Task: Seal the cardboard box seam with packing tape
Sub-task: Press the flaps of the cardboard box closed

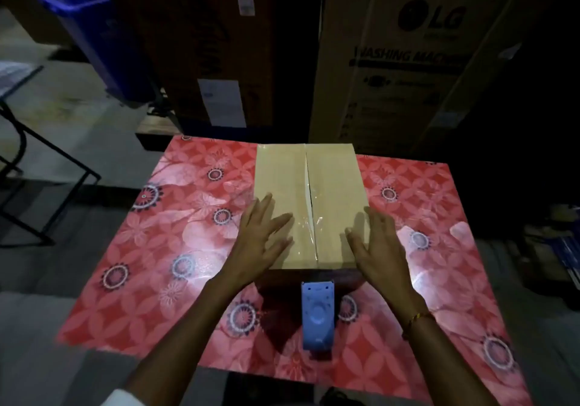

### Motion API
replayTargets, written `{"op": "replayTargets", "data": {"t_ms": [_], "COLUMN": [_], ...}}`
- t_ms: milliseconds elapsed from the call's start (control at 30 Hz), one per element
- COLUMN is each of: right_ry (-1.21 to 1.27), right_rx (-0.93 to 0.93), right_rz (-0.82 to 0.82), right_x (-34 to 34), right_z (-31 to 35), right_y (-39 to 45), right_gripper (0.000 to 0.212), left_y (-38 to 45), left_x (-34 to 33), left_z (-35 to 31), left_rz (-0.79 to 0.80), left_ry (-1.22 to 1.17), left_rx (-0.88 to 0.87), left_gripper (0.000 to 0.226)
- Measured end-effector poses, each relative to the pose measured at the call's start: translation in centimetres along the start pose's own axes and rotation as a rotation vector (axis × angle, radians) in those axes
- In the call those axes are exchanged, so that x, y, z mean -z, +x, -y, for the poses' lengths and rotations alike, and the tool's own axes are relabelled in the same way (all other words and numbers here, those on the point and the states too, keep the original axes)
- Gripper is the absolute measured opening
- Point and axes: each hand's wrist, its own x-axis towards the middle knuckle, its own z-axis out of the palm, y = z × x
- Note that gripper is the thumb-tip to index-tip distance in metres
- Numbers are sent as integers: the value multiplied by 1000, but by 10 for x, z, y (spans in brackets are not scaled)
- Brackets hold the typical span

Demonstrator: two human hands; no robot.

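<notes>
A closed tan cardboard box sits on a table with a red flowered cloth. Its centre seam runs away from me, slightly gaping, with clear shiny tape crinkled over its near part. My left hand lies flat with spread fingers on the left flap near the front edge. My right hand hovers or rests with spread fingers at the box's right front corner. A blue tape dispenser stands on the table just in front of the box, between my forearms, held by neither hand.
Tall cardboard appliance boxes stand right behind the table. A blue bin leans at the back left. A black metal frame stands on the floor to the left. The table's near edge is close to my body.
</notes>
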Motion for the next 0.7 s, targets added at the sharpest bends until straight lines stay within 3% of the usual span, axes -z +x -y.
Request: {"op": "replayTargets", "data": {"t_ms": [133,367,533,700], "right_ry": [43,-13,-11,10], "right_rx": [-88,11,105,144], "right_rz": [60,129,185,208], "right_x": [-11,-10,-10,-9], "right_z": [2,-5,-4,-2], "right_y": [-6,20,42,52], "right_gripper": [64,64,59,54], "left_y": [-3,-18,-28,-13], "left_x": [-10,-17,-22,-16], "left_z": [-3,-10,-20,-29], "left_rz": [-62,-122,-159,-93], "left_ry": [17,161,392,421], "left_rx": [57,129,185,119], "left_gripper": [60,56,53,52]}}
